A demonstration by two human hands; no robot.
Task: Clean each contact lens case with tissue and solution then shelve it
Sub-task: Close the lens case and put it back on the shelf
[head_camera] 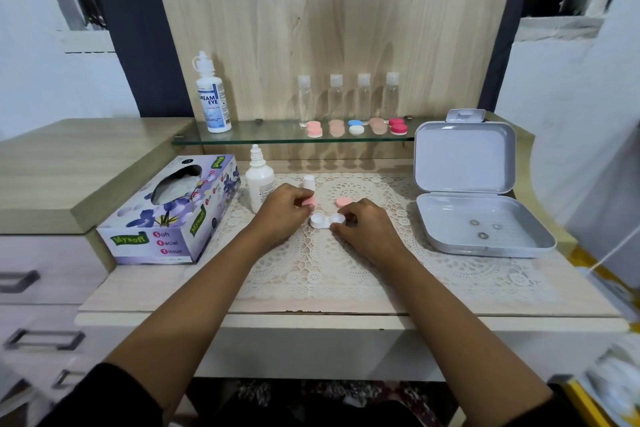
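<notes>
The left hand pinches a cap; the right hand grips the case at 3 o'clock. Rest the cap at 12 o'clock by the other cap, case steady

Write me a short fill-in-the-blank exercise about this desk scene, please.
1. The left hand pinches a ____ cap.
2. The right hand holds the ____ contact lens case.
3. ____ clear bottles stand on the glass shelf.
4. The tissue box lies to the ____ of the lace mat.
Missing words: pink; white; four; left.
</notes>
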